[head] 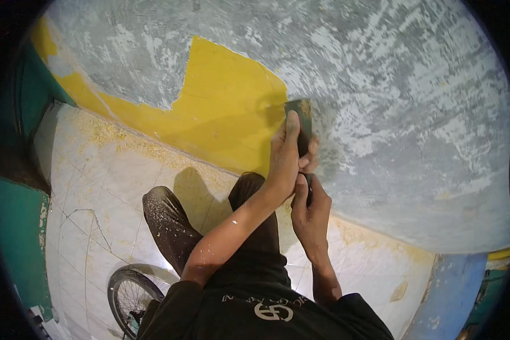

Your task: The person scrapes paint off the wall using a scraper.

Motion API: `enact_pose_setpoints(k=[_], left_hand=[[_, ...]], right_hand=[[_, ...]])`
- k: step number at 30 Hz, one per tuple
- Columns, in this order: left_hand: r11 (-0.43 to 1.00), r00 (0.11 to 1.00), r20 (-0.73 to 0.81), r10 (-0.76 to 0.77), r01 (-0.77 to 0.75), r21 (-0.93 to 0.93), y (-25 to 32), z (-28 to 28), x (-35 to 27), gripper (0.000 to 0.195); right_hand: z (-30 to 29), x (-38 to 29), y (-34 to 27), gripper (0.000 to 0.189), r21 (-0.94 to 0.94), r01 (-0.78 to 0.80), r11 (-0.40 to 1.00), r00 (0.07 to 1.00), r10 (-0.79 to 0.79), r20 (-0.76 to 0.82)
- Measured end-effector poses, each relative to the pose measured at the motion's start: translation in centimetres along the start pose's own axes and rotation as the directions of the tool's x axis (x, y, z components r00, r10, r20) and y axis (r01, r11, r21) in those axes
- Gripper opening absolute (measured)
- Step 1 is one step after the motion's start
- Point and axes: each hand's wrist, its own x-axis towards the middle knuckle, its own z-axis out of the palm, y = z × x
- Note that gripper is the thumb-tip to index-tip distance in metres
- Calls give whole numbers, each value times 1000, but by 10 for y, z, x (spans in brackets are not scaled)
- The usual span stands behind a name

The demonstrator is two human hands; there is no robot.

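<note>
A flat, dark scraper (305,131) lies against the wall at the right edge of a yellow paint patch (225,97). Ochre residue marks the top of its face. My left hand (284,163) wraps the scraper, with the thumb along its face and the fingers around its right side. Below it, my right hand (312,216) grips the dark lower end, which looks like the handle. Grey wall with whitish streaks (391,114) surrounds the yellow patch on the left, top and right. Fingers hide part of the tool.
Yellow paint flakes (123,140) litter the tiled floor (85,255) along the wall's foot. A bicycle wheel (131,297) stands behind my left side. Green surfaces (17,238) border the left, and a blue surface (450,293) the lower right. My knees (163,204) are close to the wall.
</note>
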Motion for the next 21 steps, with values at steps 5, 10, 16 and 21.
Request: enact_pose_setpoints(k=[5,10,16,21], left_hand=[[1000,1000,20,-23,23,-2,1,3,5,40],[1000,999,52,-15,14,3,1,-7,1,40],[1000,999,39,-3,2,20,18,3,7,45],[998,997,46,-56,55,29,4,-7,3,43]], right_hand=[[4,5,9,25,-12,86,996,995,-86,-46],[2,0,6,24,-40,70,997,998,-70,6],[7,5,0,22,-53,127,990,990,-129,-47],[8,4,5,21,-22,51,998,999,-51,-13]])
